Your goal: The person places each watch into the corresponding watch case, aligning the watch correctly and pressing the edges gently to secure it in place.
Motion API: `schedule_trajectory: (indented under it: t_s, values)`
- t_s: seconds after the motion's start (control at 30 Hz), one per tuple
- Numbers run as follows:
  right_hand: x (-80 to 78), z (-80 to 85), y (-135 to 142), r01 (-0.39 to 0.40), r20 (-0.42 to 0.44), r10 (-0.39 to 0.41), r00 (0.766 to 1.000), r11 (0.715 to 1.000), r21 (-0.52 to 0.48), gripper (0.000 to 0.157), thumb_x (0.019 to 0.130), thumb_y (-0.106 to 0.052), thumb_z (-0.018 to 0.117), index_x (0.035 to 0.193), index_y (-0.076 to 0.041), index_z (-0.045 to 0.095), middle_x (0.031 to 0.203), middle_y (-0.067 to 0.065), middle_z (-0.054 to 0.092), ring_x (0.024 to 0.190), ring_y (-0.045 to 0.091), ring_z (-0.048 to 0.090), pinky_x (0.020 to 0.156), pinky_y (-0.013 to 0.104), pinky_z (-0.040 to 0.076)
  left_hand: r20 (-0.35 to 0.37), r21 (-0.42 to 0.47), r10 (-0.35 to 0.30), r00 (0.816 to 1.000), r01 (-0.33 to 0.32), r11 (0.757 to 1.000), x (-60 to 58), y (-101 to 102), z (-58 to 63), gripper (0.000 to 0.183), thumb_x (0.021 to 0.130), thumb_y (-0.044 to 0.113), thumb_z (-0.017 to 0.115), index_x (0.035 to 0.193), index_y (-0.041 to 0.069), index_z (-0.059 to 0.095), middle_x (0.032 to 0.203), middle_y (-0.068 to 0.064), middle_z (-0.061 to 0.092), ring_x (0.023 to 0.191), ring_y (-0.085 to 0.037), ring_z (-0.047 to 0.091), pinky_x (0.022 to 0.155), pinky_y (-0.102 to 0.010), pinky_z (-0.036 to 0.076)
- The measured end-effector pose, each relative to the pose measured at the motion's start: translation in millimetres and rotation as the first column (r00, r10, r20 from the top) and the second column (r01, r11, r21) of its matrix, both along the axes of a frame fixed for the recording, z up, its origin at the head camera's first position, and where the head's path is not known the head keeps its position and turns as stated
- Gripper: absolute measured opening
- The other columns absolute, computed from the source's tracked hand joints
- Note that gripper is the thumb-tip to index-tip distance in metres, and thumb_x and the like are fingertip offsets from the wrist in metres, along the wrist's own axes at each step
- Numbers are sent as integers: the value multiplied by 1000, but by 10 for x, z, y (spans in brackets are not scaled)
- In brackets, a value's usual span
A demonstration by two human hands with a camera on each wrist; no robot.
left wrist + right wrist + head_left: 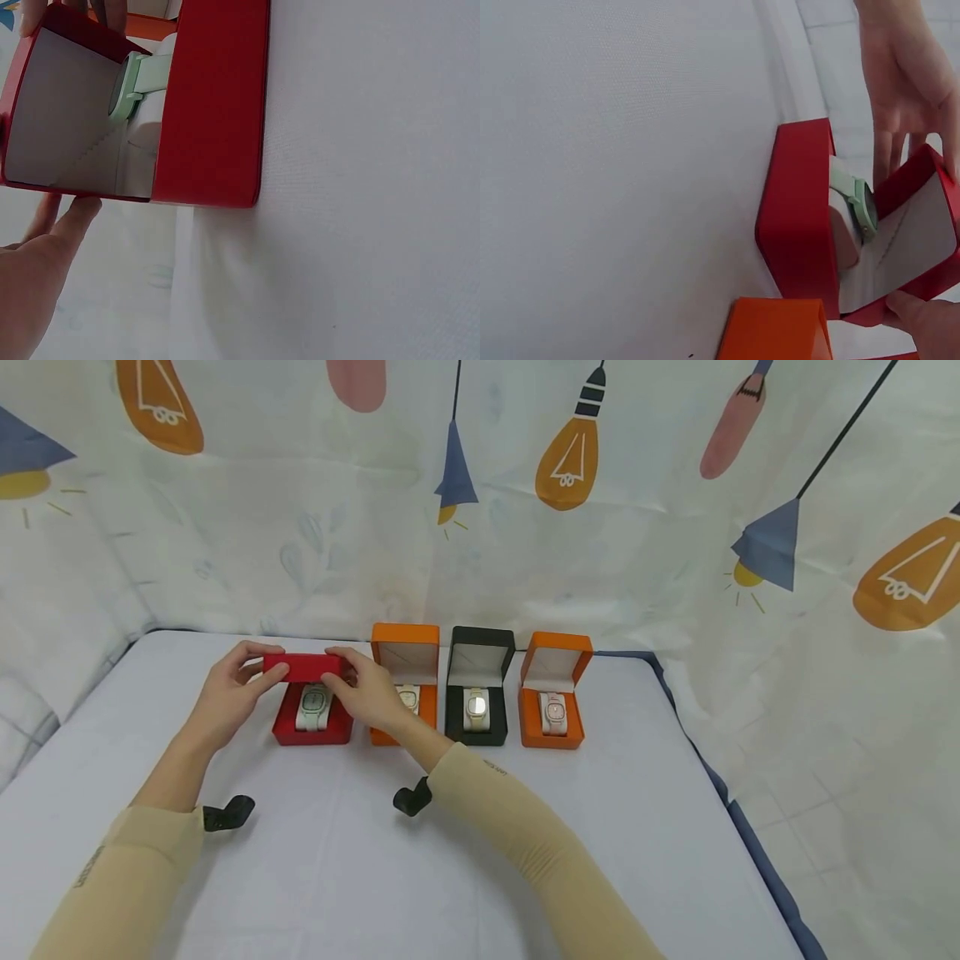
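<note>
A red watch box [312, 735] stands at the left end of a row, its lid [303, 667] tilted partway over the base. Inside sits a pale green watch [313, 706] on a white cushion. My left hand [228, 693] grips the lid's left side between thumb and fingers. At the opposite side, my right hand [369, 692] holds the lid in the same way. The right wrist view shows the lid's pale inner lining [922, 240] and the right thumb [907, 307] at its edge. Fingers of the left hand [45, 262] touch the lid's side in the left wrist view.
Right of the red box stand an orange box [405, 639], a dark green box [482, 643] and another orange box [557, 652], all with raised lids and a watch inside. The white-covered table [337, 860] meets a patterned curtain [495, 568] at the back.
</note>
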State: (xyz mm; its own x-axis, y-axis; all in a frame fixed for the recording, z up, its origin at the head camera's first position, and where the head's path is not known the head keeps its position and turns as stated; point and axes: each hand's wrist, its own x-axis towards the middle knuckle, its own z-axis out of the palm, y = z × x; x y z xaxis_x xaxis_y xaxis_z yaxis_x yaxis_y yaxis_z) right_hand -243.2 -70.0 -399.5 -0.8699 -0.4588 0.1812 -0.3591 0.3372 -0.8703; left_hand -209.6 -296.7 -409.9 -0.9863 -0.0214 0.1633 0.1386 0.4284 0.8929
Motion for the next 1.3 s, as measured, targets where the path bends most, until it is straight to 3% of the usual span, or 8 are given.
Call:
schedule_trajectory:
  t_s: [0.1, 0.2, 0.3, 0.53, 0.83, 0.93, 1.07, 1.3]
  values:
    - [27, -21, 10, -14, -10, 13, 1000, 1000, -5, 44, 104, -25, 64, 146, -20, 54, 123, -5, 65, 105, 4, 60, 88, 15, 51, 20, -34, 0, 1000, 1, 999, 29, -6, 27, 53, 104, 35, 60, 148, 9, 43, 151, -13, 39, 139, -47, 36, 87, -14, 48]
    - [46, -42, 16, -19, -16, 19, 1000, 1000, 6, 44, 103, -25, 64, 145, -22, 54, 122, -6, 65, 104, 3, 59, 86, 14, 51, 34, -80, -11, 999, 14, 997, 58, -11, 56, 56, 104, 37, 60, 149, 9, 43, 155, -17, 37, 140, -51, 35, 99, -45, 53]
    - [65, -50, 22, -28, -32, 29, 999, 999, 17, 45, 103, -24, 65, 146, -20, 54, 123, -6, 64, 104, 1, 58, 87, 13, 51, 37, -124, -38, 999, 42, 991, 95, -8, 70, 58, 104, 36, 60, 153, 10, 42, 157, -22, 34, 141, -55, 32, 100, -73, 40]
    - [102, -49, 28, -54, -129, 61, 990, 997, 57, 43, 102, -16, 66, 144, -13, 56, 136, 0, 59, 110, 5, 57, 89, 11, 48, 11, -190, -121, 993, 121, 974, 168, 10, 83, 58, 105, 30, 60, 155, 4, 42, 151, -28, 38, 138, -52, 30, 100, -78, 34]
    - [178, -93, 10, -3, -127, 19, 992, 992, 123, 43, 101, -20, 67, 144, -19, 59, 152, 1, 50, 141, 15, 42, 101, 24, 48, 84, -206, -108, 991, 123, 971, 256, -19, 66, 64, 102, 34, 65, 156, 8, 42, 157, -28, 32, 139, -56, 30, 97, -73, 43]
    - [221, -121, -8, 19, -125, -1, 992, 990, 141, 44, 101, -20, 67, 144, -19, 59, 152, 3, 51, 146, 19, 37, 103, 29, 49, 77, -195, -120, 990, 133, 972, 274, -33, 40, 62, 100, 32, 69, 153, 9, 47, 157, -24, 35, 140, -51, 31, 101, -40, 51]
    - [274, -153, -22, 36, -132, -14, 991, 985, 167, 45, 101, -19, 67, 145, -16, 59, 154, 9, 49, 147, 24, 36, 105, 33, 47, 57, -172, -133, 989, 141, 975, 289, -31, -9, 60, 97, 27, 74, 149, 7, 52, 156, -21, 37, 139, -46, 32, 87, -2, 38]
    - [327, -216, -17, 52, -167, -15, 986, 975, 216, 44, 99, -17, 69, 143, -15, 61, 157, 15, 42, 147, 26, 36, 109, 34, 43, 46, -179, -141, 989, 147, 973, 310, -39, -41, 59, 94, 21, 78, 145, 2, 55, 155, -24, 35, 139, -49, 32, 91, -8, 44]
